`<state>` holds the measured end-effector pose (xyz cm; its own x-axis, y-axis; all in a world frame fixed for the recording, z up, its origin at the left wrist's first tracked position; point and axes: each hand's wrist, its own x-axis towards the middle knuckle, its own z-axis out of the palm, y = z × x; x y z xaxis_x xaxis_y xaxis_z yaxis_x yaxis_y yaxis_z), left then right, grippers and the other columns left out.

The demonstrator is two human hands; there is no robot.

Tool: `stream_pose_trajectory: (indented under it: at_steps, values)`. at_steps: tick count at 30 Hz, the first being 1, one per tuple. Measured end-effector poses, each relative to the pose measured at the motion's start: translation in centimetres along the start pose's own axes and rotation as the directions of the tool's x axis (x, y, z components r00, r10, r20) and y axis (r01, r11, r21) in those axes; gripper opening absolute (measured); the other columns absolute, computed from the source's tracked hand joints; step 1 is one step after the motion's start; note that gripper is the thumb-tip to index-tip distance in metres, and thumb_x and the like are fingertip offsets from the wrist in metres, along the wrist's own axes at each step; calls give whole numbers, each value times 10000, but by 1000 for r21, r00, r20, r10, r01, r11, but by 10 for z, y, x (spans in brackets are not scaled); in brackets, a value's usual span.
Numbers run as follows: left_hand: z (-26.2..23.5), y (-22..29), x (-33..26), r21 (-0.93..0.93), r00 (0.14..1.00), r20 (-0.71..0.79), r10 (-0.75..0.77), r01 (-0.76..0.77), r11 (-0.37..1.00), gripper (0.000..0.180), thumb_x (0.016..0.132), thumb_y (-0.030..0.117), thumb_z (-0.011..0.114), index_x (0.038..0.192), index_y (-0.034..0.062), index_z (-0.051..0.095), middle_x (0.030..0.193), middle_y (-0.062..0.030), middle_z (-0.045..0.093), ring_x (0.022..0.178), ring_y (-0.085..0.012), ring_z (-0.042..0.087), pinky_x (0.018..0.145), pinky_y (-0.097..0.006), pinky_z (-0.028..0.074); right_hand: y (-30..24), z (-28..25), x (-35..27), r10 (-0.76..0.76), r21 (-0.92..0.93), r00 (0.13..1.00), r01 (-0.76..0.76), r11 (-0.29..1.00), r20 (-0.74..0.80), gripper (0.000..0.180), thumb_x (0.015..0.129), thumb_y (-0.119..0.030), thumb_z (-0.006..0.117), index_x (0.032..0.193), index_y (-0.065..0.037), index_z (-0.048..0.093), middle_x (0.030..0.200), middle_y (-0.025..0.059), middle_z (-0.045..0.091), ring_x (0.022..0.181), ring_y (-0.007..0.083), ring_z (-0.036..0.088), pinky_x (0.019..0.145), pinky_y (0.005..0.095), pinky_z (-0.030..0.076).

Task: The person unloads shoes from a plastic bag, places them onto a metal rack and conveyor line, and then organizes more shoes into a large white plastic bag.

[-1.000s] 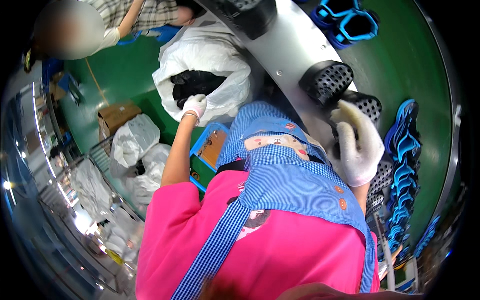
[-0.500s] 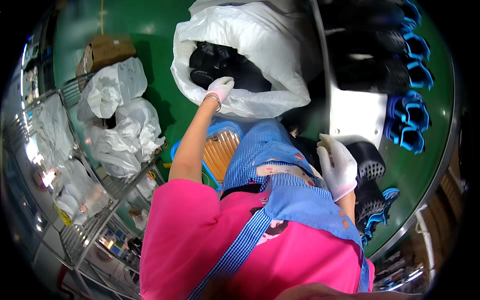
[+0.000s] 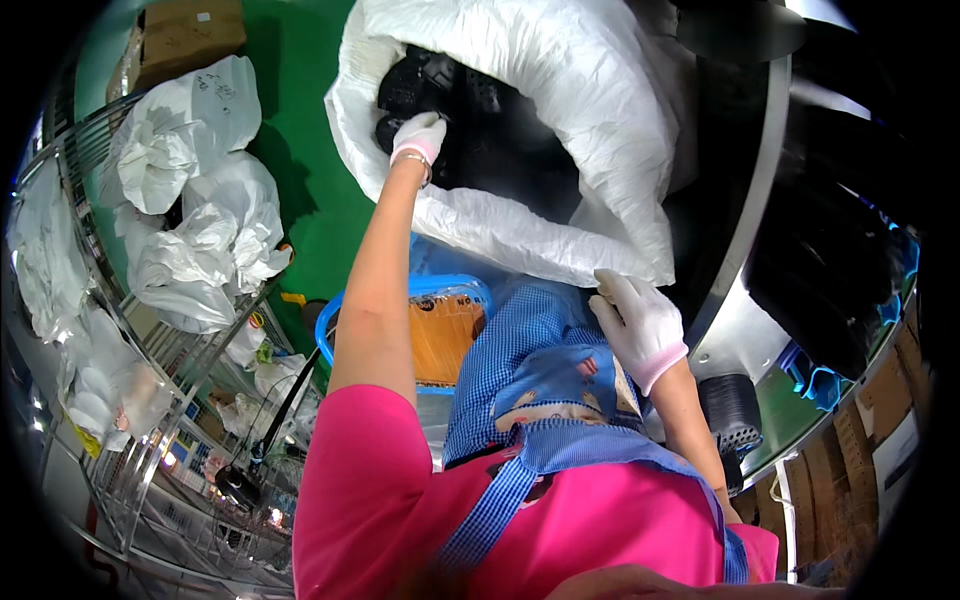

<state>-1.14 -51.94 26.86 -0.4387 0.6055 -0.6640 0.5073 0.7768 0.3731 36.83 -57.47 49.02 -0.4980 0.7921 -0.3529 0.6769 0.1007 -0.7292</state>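
A large white plastic sack (image 3: 545, 240) stands wide-mouthed in front of me, with several black perforated clogs (image 3: 415, 82) inside. My left hand (image 3: 420, 133), in a white glove, reaches over the sack's near left rim, its fingers curled on one black clog; part of the grip is hidden. At the sack's near right corner is my right hand (image 3: 637, 320), also gloved, with thumb and fingers apart and nothing in it. Whether its fingertips touch the plastic I cannot tell. The depth of the sack is dark.
A blue-rimmed basket (image 3: 322, 335) holding a brown taped package (image 3: 445, 340) sits before my lap. To the left are stuffed white bags (image 3: 205, 250) on a wire rack and a cardboard box (image 3: 190, 40). At right, a curved metal edge (image 3: 745, 220) runs beside dark footwear and a black clog (image 3: 730, 410).
My view has turned right and come closer to the sack. My left hand has moved deeper over the clogs. My right hand has come forward from beside my apron to the sack's corner.
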Motion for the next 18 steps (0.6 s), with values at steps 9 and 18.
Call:
stream_pose_trajectory:
  at_steps: [9, 18]
  values:
    - [26, 10, 28, 227, 787, -578, 214, -97, 969, 410, 763, 264, 688, 1126, 86, 618, 1116, -191, 570, 1008, -359, 582, 908, -407, 465, 27, 56, 5, 64, 37, 987, -71, 997, 147, 237, 831, -186, 639, 1021, -47, 613, 888, 137, 655, 808, 306, 648, 707, 388, 525]
    - [12, 0, 109, 579, 969, -226, 101, 50, 814, 371, 886, 366, 529, 1197, 191, 631, 1229, -94, 621, 1118, -305, 597, 928, -412, 496, 51, 90, 5, 129, 12, 971, -134, 991, 203, 228, 796, -119, 665, 1006, -34, 639, 864, 134, 659, 798, 305, 648, 705, 383, 516]
